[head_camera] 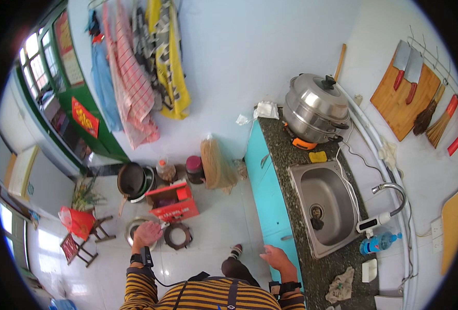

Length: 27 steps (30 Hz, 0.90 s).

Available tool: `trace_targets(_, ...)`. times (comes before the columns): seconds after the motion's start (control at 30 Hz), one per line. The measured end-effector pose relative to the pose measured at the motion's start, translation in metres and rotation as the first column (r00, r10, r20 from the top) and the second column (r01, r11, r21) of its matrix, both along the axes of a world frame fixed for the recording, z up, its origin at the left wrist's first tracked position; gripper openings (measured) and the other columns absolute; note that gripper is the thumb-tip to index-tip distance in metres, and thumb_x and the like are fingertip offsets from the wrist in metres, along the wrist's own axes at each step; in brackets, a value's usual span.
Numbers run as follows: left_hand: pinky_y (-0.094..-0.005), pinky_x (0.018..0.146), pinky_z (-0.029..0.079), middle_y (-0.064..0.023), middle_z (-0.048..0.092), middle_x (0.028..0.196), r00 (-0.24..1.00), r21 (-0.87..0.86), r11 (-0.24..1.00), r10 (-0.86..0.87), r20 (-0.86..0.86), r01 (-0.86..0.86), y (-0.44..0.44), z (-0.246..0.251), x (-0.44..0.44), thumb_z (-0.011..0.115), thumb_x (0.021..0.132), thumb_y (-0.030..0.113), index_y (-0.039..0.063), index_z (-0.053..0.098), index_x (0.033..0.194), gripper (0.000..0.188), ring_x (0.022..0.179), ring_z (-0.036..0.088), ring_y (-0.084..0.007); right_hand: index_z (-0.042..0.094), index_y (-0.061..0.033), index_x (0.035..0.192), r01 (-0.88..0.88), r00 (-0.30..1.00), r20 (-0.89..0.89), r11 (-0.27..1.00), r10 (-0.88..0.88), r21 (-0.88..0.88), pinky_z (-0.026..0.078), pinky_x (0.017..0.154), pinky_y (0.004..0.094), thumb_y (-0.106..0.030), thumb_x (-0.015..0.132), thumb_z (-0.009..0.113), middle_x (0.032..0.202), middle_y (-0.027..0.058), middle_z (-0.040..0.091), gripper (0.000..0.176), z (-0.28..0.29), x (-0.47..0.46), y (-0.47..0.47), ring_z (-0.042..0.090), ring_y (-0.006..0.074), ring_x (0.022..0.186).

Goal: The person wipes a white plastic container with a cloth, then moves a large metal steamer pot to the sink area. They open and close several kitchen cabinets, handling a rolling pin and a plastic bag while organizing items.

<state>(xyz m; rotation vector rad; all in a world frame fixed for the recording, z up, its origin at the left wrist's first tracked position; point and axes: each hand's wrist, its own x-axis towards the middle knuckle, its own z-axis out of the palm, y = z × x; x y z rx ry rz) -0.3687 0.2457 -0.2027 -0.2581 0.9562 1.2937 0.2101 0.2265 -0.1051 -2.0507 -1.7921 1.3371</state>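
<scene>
My left hand [148, 234] is stretched forward on the left with nothing in its grip, fingers extended. Below it, partly hidden by the hand, a round metal pan [130, 232] rests on the floor. A dark ring-shaped stand [177, 236] lies to the right of that pan. Beyond is a red cardboard box [180, 211], its top open. My right hand [274, 256] hovers in front of the turquoise cabinet doors [267, 193], fingers apart and holding nothing. The stainless-steel sink [339, 217] is set in the dark stone counter [287, 182] beyond this hand.
A steamer pot [316, 108] stands at the counter's far end. Along the wall sit stacked woks [131, 180], a jar [166, 170] and a tall bag [215, 164]. Folding stools [72, 250] occupy the left floor. Two cleavers [413, 68] hang by a cutting board [395, 104].
</scene>
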Motion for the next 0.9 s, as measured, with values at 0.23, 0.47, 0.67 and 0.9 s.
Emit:
trace_targets(0.23, -0.0489, 0.097, 0.048, -0.0111, 0.054, 0.126, 0.895, 0.367, 0.818, -0.423, -0.140, 0.444, 0.165, 0.047, 0.072, 0.054, 0.096, 0.018, 0.008, 0.051, 0.128, 0.034, 0.114, 0.054, -0.0305, 0.056, -0.0067, 0.130, -0.044, 0.997, -0.061, 0.995, 0.049, 0.092, 0.050, 0.090, 0.0443, -0.036, 0.086, 0.069, 0.118, 0.0204, 0.065, 0.055, 0.013, 0.039, 0.107, 0.061, 0.0372, 0.110)
trace_targets(0.47, -0.0270, 0.074, 0.048, -0.0051, 0.061, 0.106, 0.590, 0.016, 0.793, -0.439, -0.678, 0.609, 0.327, 0.099, 0.211, 0.064, 0.092, 0.029, 0.008, 0.060, 0.119, 0.034, 0.091, 0.060, -0.0150, 0.057, -0.0063, 0.127, -0.080, 0.990, -0.097, 0.980, 0.099, 0.185, 0.051, 0.087, 0.0447, -0.034, 0.087, 0.067, 0.114, 0.0201, 0.066, 0.050, 0.023, 0.047, 0.202, 0.062, 0.0384, 0.106)
trace_targets(0.67, -0.0299, 0.071, 0.049, -0.0047, 0.069, 0.083, 0.408, -0.024, 0.817, -0.313, -0.858, 0.576, 0.484, 0.101, 0.287, 0.068, 0.090, 0.035, 0.001, 0.072, 0.100, 0.036, 0.078, 0.064, -0.0175, 0.060, -0.0036, 0.112, -0.141, 0.985, -0.052, 0.936, 0.166, 0.322, 0.050, 0.083, 0.0482, -0.029, 0.089, 0.061, 0.106, 0.0211, 0.065, 0.034, 0.036, 0.029, 0.285, 0.061, 0.0410, 0.099)
trace_targets(0.9, -0.0364, 0.080, 0.054, -0.0185, 0.072, 0.098, 0.173, 0.062, 0.742, -0.073, -0.982, 0.667, 0.663, 0.071, 0.353, 0.070, 0.086, 0.035, -0.005, 0.069, 0.107, 0.045, 0.091, 0.069, -0.0244, 0.058, -0.0043, 0.097, -0.035, 0.995, 0.104, 0.896, -0.013, 0.442, 0.048, 0.075, 0.0498, -0.019, 0.091, 0.056, 0.095, 0.0194, 0.062, 0.016, 0.059, -0.028, 0.428, 0.060, 0.0398, 0.090)
